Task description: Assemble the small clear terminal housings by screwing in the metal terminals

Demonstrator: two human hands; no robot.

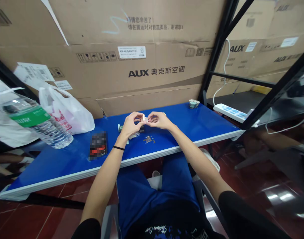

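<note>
My left hand (130,125) and my right hand (161,120) meet over the blue table (181,122), fingers pinched close together. A small cream-coloured flat piece (143,118) stands up between my left thumb and fingers. Beside it, my right fingertips close on a small pale, see-through bit (147,121) whose kind I cannot make out. Below the hands lies a little pile of small brown metal-looking parts (149,139). Partly hidden under my left hand are small packets or scraps (135,135).
A water bottle (39,121) leans at the left by a white plastic bag (67,109). A blurred-out dark item (98,145) lies nearer. A small stack (193,104) sits at the back right. Cardboard boxes (152,83) wall the back; a power strip (232,112) lies right.
</note>
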